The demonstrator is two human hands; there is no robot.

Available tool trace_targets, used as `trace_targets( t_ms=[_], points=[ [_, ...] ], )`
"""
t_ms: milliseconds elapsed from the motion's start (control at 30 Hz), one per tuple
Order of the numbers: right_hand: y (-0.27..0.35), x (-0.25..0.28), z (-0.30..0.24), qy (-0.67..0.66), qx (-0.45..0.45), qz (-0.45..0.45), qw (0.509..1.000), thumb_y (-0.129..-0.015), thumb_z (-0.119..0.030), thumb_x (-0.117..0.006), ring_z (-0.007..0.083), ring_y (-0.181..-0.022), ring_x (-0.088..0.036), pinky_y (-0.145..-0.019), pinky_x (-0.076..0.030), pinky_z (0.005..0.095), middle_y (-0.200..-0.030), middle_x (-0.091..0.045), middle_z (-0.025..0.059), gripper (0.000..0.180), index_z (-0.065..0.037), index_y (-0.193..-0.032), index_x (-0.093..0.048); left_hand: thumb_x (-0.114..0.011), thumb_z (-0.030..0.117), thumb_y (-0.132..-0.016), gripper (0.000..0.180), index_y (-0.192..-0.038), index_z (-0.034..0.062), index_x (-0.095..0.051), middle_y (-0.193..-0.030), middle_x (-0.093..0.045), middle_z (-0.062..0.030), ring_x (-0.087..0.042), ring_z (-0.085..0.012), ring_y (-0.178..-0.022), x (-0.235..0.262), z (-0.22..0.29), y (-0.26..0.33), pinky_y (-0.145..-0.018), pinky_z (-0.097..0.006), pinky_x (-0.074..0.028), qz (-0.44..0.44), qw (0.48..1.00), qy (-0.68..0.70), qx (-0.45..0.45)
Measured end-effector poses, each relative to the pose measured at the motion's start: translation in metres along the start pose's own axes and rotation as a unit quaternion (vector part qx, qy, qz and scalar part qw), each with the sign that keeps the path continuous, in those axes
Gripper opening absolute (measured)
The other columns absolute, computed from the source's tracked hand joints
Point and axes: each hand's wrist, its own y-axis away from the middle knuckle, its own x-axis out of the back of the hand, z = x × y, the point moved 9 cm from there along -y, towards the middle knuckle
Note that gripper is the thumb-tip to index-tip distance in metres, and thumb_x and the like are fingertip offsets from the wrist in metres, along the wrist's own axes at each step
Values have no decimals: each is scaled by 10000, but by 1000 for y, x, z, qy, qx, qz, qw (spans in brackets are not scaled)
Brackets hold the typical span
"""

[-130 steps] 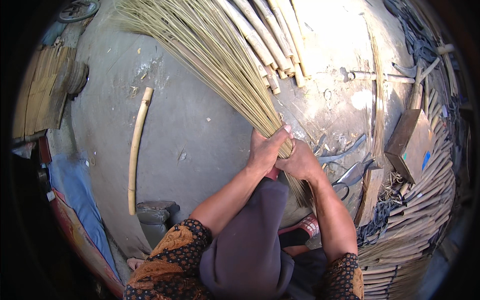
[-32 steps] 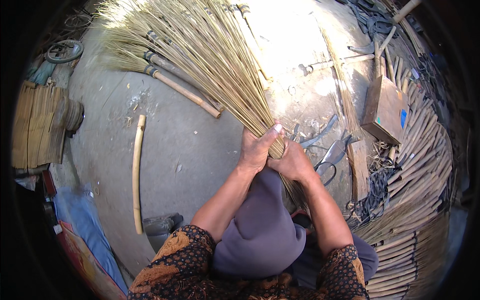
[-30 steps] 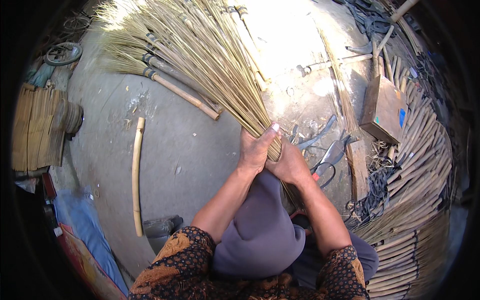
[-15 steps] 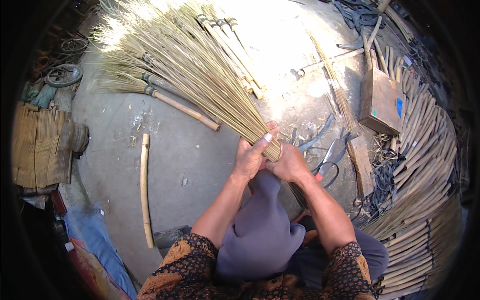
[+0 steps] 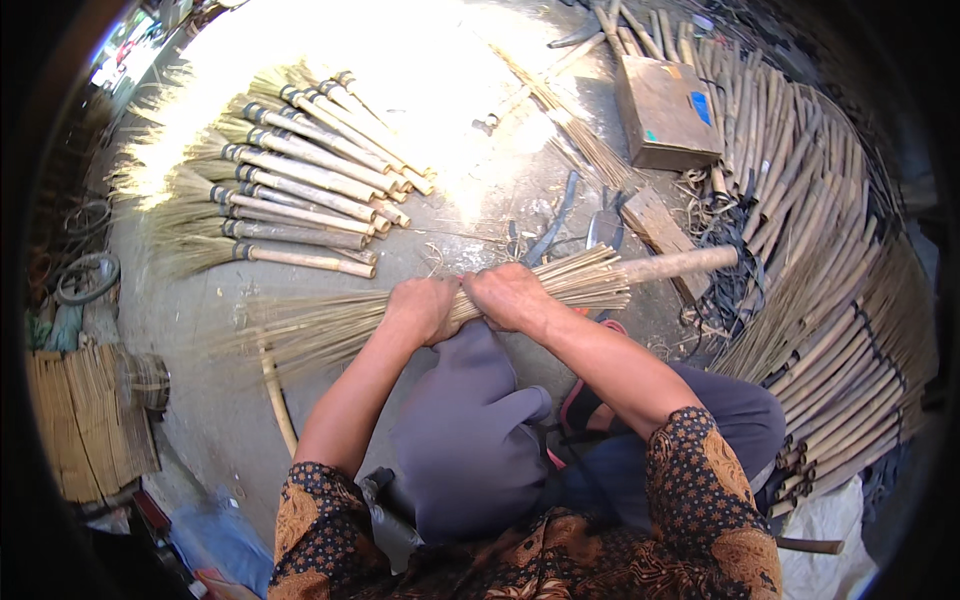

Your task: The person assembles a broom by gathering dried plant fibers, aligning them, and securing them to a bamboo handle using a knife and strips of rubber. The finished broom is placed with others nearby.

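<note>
A broom of thin pale straw sticks [image 5: 330, 322] lies crosswise in front of me, its bristle end blurred to the left and its bamboo handle [image 5: 680, 264] pointing right. My left hand [image 5: 425, 308] is closed around the bundle where the sticks gather. My right hand [image 5: 512, 295] grips the same bundle just to the right, touching the left hand. Both hands sit above my raised knee in grey cloth [image 5: 470, 420].
Several finished brooms [image 5: 300, 190] lie in a row at upper left. A loose bamboo stick [image 5: 277, 395] lies on the concrete floor. Stacked bamboo handles [image 5: 850, 290] fill the right side. A wooden box [image 5: 665, 110], a wood block [image 5: 665, 235] and dark tools [image 5: 600, 225] lie beyond my hands.
The broom has swung from pointing away, up and to the left, to lying crosswise with the bristles to the left. Both hands kept their grip on it.
</note>
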Motion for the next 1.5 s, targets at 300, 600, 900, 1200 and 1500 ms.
trace_targets(
  t_ms=[300,600,900,1200,1500],
  points=[
    [-1,-64,22,78,34,-21,996,-935,-184,-625,271,-1031,-737,-1026,-522,468,-1031,-772,79,242,-77,-1115,-746,-742,361,-878,504,-1238,22,-648,-1123,-740,-277,-713,-446,-1090,-100,-5,-53,-924,-532,-568,-44,990,94,96],
    [177,-36,244,-182,-421,443,770,-958,-188,-669,409,-1010,-667,-900,-533,496,-1079,-679,212,199,-46,-1094,-704,-704,327,-907,457,-1239,19,-645,-1111,-740,-284,-713,-453,-1089,-128,5,-80,-914,-542,-567,-57,980,133,136],
    [190,-172,265,36,-272,1,962,-888,-122,-667,287,-1326,-544,-1074,-483,451,-1273,-634,89,302,-161,-1181,-727,-679,303,-923,429,-1240,17,-644,-1105,-741,-284,-714,-457,-1085,-123,14,-97,-911,-547,-566,-71,981,149,106],
    [168,-131,215,-12,-159,-25,987,-914,-83,-587,362,-1146,-640,-1037,-487,467,-1106,-714,143,265,-36,-1165,-657,-625,197,-933,339,-1186,-25,-668,-1076,-740,-298,-729,-457,-1038,-126,4,-103,-899,-529,-580,-33,983,151,101],
    [54,-138,105,-537,-270,129,789,-1095,-278,-558,96,-671,-565,-628,-472,292,-798,-641,20,295,-7,-1088,-672,-611,108,-927,220,-1057,-28,-726,-1021,-764,-260,-767,-394,-988,-130,4,-92,-813,-492,-624,2,979,163,121]
  ],
)
